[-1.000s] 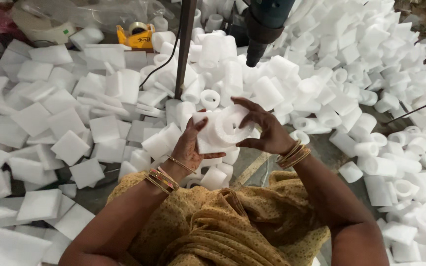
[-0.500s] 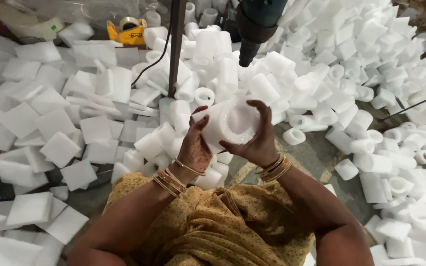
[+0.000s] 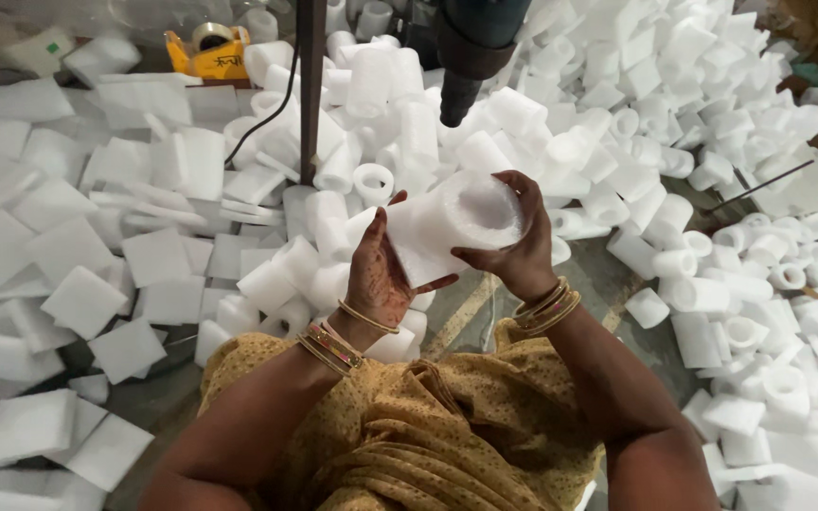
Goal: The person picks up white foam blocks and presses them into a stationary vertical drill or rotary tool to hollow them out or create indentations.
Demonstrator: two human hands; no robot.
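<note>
Foam sheet (image 3: 452,227): was loosely bunched 1.0 s ago, now rolled into a tube w/ open end showing.
Left hand (image 3: 378,274): shifted from side of foam to under its lower-left end, palm up, fingers spread.
Right hand (image 3: 523,248): moved from over top of foam to wrapping tube's right end.
Height: lifted nearer drill tip (image 3: 453,106).

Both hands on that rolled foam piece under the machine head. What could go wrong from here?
1. The white rolled foam sheet is held only by left hand and right hand; a looser grip might let it unroll.
2. The dark machine nozzle hangs just above; fingers could get close if the roll is raised.
3. Loose white foam tubes crowd the bench, so a dropped roll might get lost.
</note>
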